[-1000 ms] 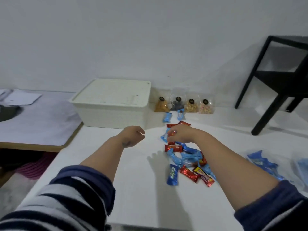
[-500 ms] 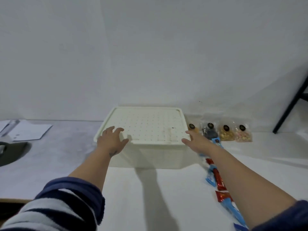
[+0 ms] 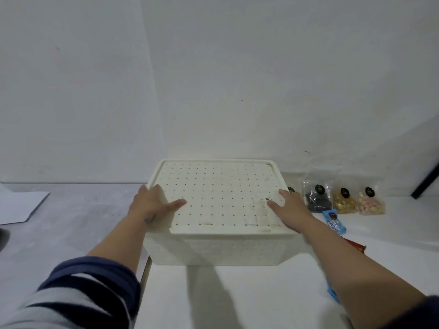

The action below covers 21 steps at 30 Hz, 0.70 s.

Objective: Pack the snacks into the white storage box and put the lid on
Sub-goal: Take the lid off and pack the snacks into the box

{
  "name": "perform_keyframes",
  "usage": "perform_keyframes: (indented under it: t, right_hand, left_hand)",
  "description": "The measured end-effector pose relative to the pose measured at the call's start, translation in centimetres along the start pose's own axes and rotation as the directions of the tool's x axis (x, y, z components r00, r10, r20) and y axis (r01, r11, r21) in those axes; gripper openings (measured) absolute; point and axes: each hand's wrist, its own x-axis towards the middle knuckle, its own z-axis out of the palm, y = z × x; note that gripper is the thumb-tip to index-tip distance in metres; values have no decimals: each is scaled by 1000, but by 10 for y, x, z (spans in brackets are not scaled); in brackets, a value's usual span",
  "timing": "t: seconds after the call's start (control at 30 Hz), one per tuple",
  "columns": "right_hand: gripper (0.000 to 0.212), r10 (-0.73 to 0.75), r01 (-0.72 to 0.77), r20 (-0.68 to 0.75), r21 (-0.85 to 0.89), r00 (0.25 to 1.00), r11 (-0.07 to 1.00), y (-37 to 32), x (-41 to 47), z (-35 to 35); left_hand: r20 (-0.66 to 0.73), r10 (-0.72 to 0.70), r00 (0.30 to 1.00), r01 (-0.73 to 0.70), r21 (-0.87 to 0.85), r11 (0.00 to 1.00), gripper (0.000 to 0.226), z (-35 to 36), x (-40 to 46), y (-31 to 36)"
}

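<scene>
Now both hands press on the lid of the shut box.
Left hand (image 3: 152, 205) and right hand (image 3: 291, 210) lie flat, fingers loose, gripping nothing, at opposite edges of the perforated white plastic lid (image 3: 218, 193); the white storage box (image 3: 213, 251) sits against the wall on the white table (image 3: 237, 295), clear cellophane snack bags (image 3: 344, 201) just to its right.

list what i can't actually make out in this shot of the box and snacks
All from the head view:
- Inside of the white storage box: hidden by its lid, which is on.
- Fingertips of the left hand and right hand: curled over the lid's edges, so the grip is unclear.
- Leftmost clear snack bag: mostly behind the box and right hand.
- Red wrapper and blue wrapper: mostly covered by the right forearm.
- Print on the blue wrapped snack: too blurred to read.
</scene>
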Motion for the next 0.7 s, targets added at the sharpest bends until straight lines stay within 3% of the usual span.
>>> perform_keyframes:
  t: [0.1, 0.2, 0.47, 0.7]
  right_hand:
    - [78, 36, -36, -28, -19, 999, 999, -11, 6, -4]
    - [80, 62, -64, -32, -66, 998, 996, -18, 2, -10]
    - [80, 44, -48, -75, -56, 996, 997, -22, -54, -39]
    - [81, 29, -31, -42, -36, 999, 999, 16, -145, -25]
  left_hand:
    - [-19, -25, 999, 21, -185, 983, 93, -3, 14, -3]
    - [-45, -49, 998, 36, -260, 965, 99, -5, 11, -2]
    - [-129, -31, 991, 0, -233, 973, 101, -27, -62, 6]
    - [-198, -61, 978, 10, -246, 969, 101, -10, -173, -22]
